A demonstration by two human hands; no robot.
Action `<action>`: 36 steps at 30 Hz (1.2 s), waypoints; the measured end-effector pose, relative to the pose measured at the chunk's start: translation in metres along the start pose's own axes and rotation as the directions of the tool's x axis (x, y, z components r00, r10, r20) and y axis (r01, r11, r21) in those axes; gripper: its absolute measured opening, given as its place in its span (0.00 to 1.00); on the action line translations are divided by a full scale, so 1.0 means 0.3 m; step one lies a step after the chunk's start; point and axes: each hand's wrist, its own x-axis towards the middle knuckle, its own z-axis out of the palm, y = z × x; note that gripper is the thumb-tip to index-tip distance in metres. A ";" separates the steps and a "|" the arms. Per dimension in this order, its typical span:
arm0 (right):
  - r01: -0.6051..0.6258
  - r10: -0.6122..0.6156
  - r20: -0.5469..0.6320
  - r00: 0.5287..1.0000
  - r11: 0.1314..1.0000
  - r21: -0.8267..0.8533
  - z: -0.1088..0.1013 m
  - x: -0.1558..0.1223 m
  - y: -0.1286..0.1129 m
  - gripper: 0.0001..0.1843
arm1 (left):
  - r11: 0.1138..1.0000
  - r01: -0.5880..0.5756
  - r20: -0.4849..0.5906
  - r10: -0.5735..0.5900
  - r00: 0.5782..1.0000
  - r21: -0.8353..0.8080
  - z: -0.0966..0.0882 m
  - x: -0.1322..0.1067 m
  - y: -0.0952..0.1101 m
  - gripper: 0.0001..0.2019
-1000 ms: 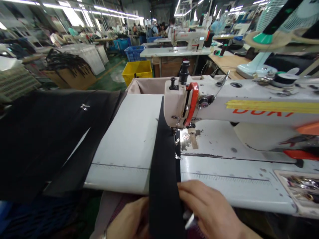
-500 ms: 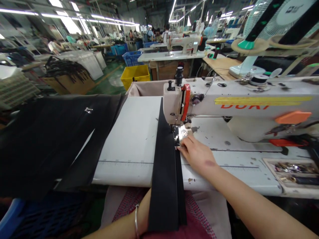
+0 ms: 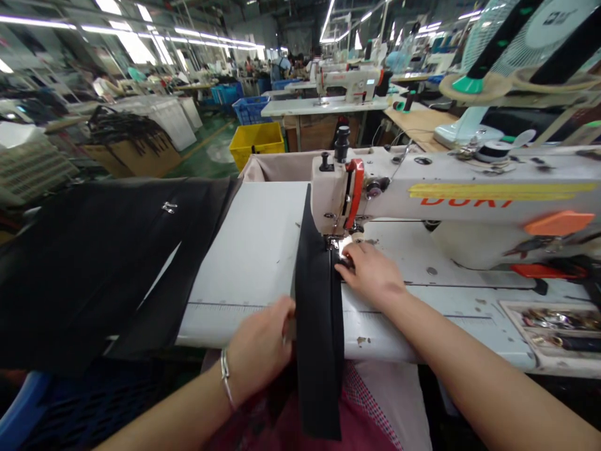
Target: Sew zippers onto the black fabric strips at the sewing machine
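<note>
A long black strip (image 3: 318, 351), leather-like and layered along its right side, runs from under the presser foot (image 3: 332, 243) of the sewing machine (image 3: 334, 203) down over the table's front edge. My right hand (image 3: 370, 272) is at the strip's right edge just in front of the foot, thumb and forefinger pinched together; a dark bit shows between them. Against the strip's left edge, near the table front, my left hand (image 3: 265, 341) has its fingers curled and slightly blurred. Its fingertips are partly hidden at the strip.
Black sheet material (image 3: 107, 250) with a metal zipper pull (image 3: 169, 207) covers the left side. A tray of small metal parts (image 3: 554, 322) sits at the right. Beyond the table stands a yellow crate (image 3: 257, 141); a blue basket (image 3: 89, 407) is lower left.
My left hand has come out from beneath the strip to its left edge. My right hand has shifted slightly up toward the presser foot, and the strip's lower end now hangs narrower.
</note>
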 end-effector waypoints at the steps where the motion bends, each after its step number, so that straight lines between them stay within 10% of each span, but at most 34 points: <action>1: 0.079 -0.080 0.029 0.996 0.997 0.024 -0.011 -0.064 -0.012 0.11 | 0.994 -0.031 -0.066 0.038 0.997 0.101 -0.045 0.035 -0.010 0.18; 5: 0.445 -0.464 0.098 0.880 0.879 0.170 -0.026 -0.295 -0.035 0.28 | 0.815 -0.463 0.178 0.428 0.886 0.347 -0.144 0.205 -0.061 0.31; 8: 0.540 -0.550 0.083 0.831 0.834 0.114 -0.014 -0.376 -0.036 0.39 | 0.731 -0.611 0.393 0.488 0.780 0.305 -0.145 0.286 -0.098 0.36; 22: 0.586 -0.578 -0.119 0.808 0.808 0.055 0.006 -0.332 -0.040 0.15 | 0.728 -0.615 0.400 0.488 0.776 0.303 -0.137 0.298 -0.103 0.45; 36: 0.595 -0.574 -0.184 0.798 0.800 0.083 0.017 -0.310 -0.022 0.15 | 0.733 -0.603 0.401 0.473 0.784 0.314 -0.129 0.313 -0.104 0.46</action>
